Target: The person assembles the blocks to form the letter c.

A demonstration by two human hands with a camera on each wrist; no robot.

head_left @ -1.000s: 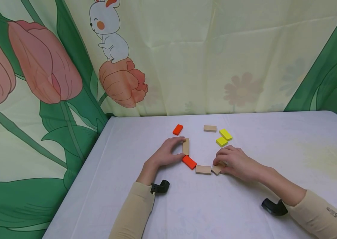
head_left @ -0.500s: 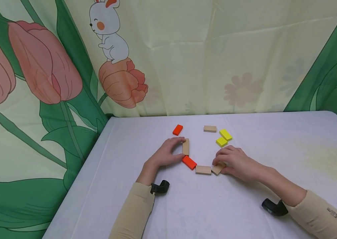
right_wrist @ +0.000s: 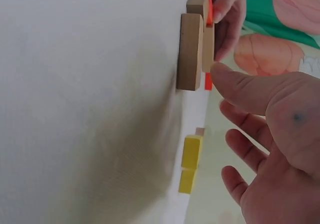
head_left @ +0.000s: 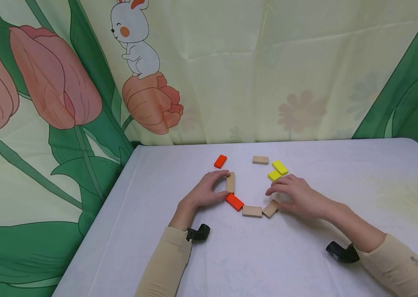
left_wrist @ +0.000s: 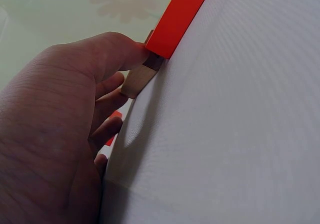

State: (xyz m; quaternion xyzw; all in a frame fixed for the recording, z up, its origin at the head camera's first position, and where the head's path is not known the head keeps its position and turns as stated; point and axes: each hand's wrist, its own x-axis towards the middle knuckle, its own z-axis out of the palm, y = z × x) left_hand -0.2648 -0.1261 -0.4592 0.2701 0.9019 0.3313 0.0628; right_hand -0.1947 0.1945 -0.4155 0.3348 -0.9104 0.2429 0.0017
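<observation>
In the head view my left hand (head_left: pixel 207 192) spans a plain wooden block (head_left: pixel 231 185), thumb at its near end and a fingertip at its far end. That thumb also meets the corner of a red block (head_left: pixel 235 202) (left_wrist: pixel 182 22). From there the curved row runs on to a second wooden block (head_left: pixel 252 211), then a slanted wooden block (head_left: pixel 270 208). Just right of the slanted block, my right hand (head_left: pixel 299 198) hovers with spread fingers, holding nothing. The right wrist view shows its thumb beside the row's end block (right_wrist: pixel 190 52), apparently apart from it.
Beyond the row lie a loose red block (head_left: pixel 220 161) and a wooden block (head_left: pixel 260 160). Two yellow blocks (head_left: pixel 280 167) lie together behind my right hand. A white cloth covers the table (head_left: pixel 253 264); a printed curtain (head_left: pixel 231 82) hangs behind.
My right hand has let go of the slanted wooden block and shifted slightly right and up, its fingers spreading. The block stays in the row. My left hand has not moved.
</observation>
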